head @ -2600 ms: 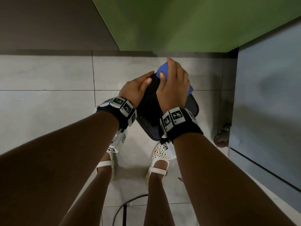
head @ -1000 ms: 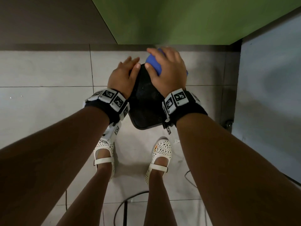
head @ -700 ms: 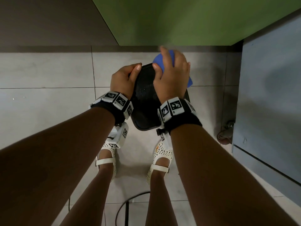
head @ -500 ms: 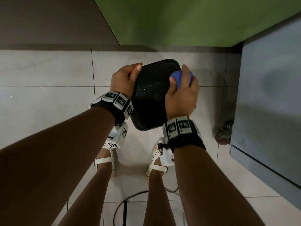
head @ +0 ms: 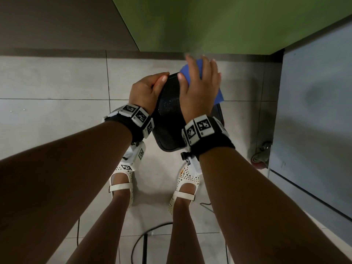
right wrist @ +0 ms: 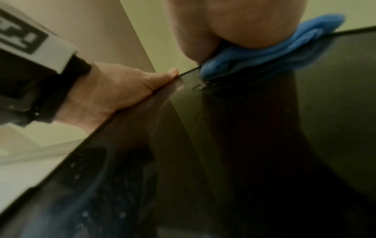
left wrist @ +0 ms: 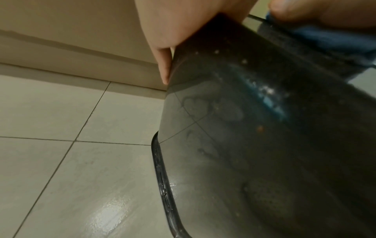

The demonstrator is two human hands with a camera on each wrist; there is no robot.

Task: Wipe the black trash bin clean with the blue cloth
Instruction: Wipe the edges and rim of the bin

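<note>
The black trash bin [head: 167, 119] is held tilted above the tiled floor, its broad dark side facing up. My left hand [head: 146, 90] grips the bin's left edge, with the thumb on top and the fingers underneath. My right hand [head: 198, 88] holds the bunched blue cloth [head: 219, 96] against the bin's far end, fingers draped over it and thumb at its side. In the left wrist view the bin wall [left wrist: 264, 145] shows water marks and specks, with the cloth [left wrist: 325, 37] at the top right. The right wrist view shows the cloth [right wrist: 264, 54] pressed on the bin [right wrist: 244, 145].
A green panel [head: 209, 23] stands just beyond the bin. A grey cabinet [head: 314, 111] with a caster wheel [head: 261, 157] is close on the right. My feet in white shoes [head: 122, 180] are below the bin, and a black cable [head: 144, 241] lies on the floor.
My right hand has slid the cloth from the bin's right middle up to its far end. The left hand has kept its grip on the left edge.
</note>
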